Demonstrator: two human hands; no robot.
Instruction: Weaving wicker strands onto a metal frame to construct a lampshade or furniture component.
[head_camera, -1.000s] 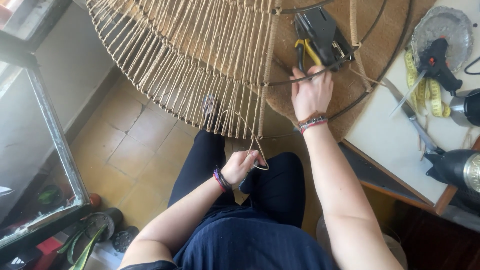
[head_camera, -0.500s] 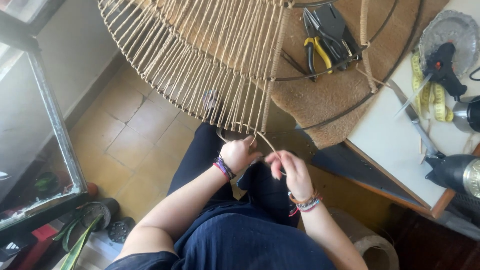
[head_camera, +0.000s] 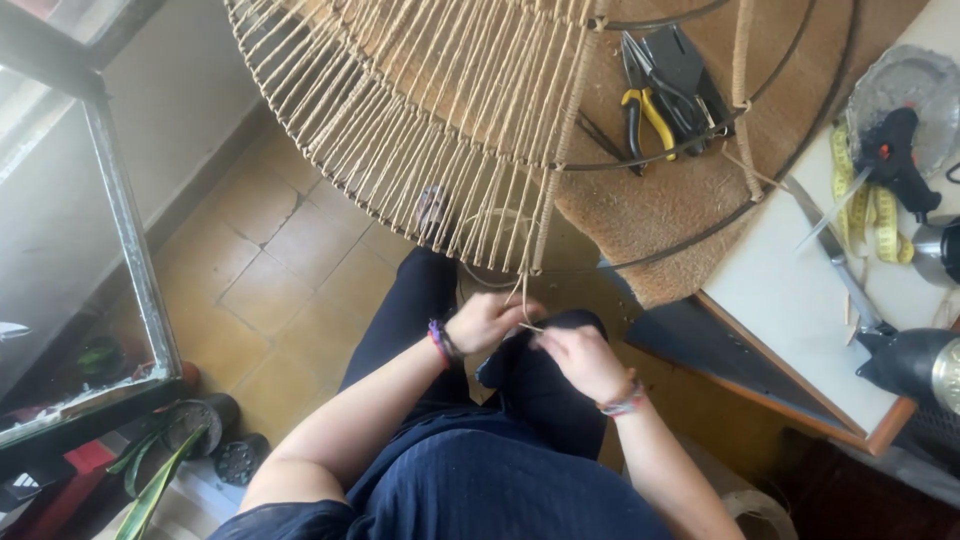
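Below the rim of a large round wire frame, the two hands are brought close together over the lap. A thin pale cord is pinched by the fingers of the left hand, which is curled with a beaded band at the wrist. The right hand is held just beside it, fingers bent toward the same cord; whether the cord is actually gripped by it cannot be told, since the fingertips are partly hidden. The cord is seen running up from the hands to the edge of the frame, where many taut strands of the same twine are strung across in a fan. Dark trousers and a dark blue top are worn by the seated person, above a tiled floor. Yellow-handled pliers and other dark tools are laid on a brown mat under the frame. A white table is set to the right, with a black glue gun, a yellow measuring tape and a metal-bodied tool resting on it. A glass-panelled frame is stood at the left.
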